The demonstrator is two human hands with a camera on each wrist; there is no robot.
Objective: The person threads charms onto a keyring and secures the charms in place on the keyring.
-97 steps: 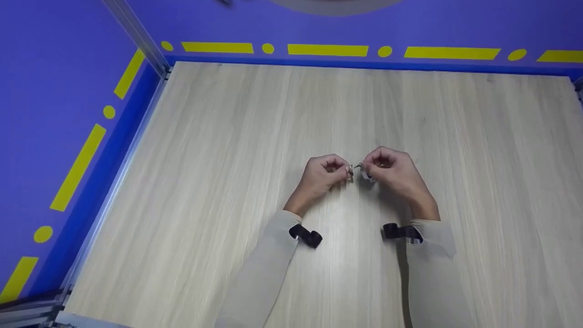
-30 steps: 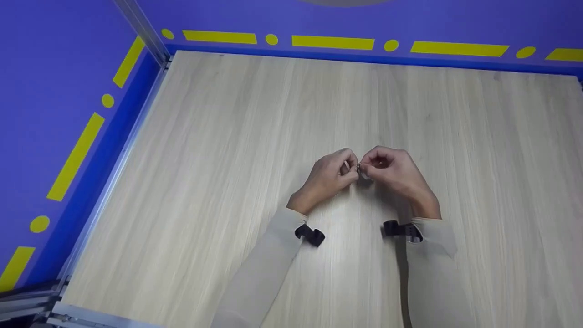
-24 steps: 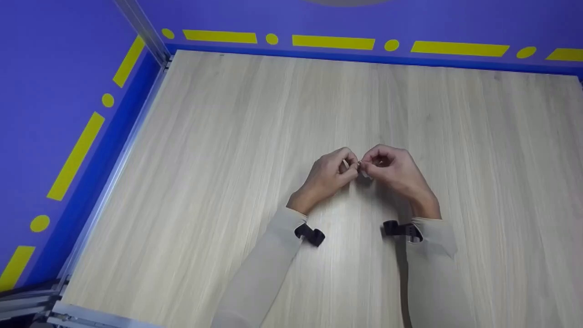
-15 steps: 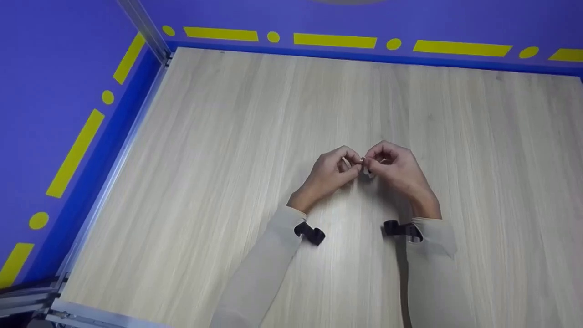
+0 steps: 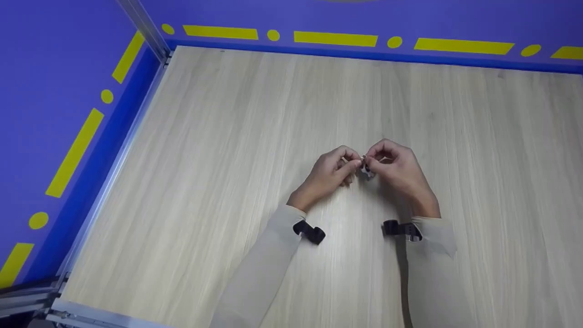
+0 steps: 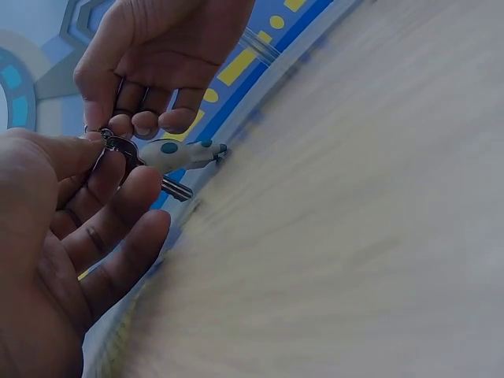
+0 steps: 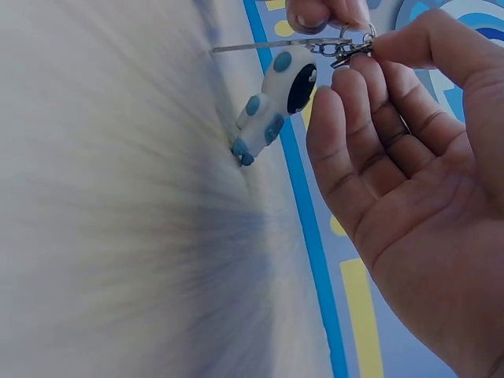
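Both my hands are pinched at thumb and forefinger over one small metal cluster, the left hand (image 5: 325, 173) and right hand (image 5: 401, 168) almost tip to tip; their other fingers are loosely bent. Between the tips lies the chain (image 7: 344, 55), though I can't tell exactly which link each hand has. Just beyond the pinch the key (image 6: 177, 188) sticks out, and the white-and-blue figurine (image 7: 276, 83) dangles beside it. Such fine work seems to call for one steady pinch while the other makes small turns, nails rather than pads on the metal, and the figurine hanging slack so nothing twists.
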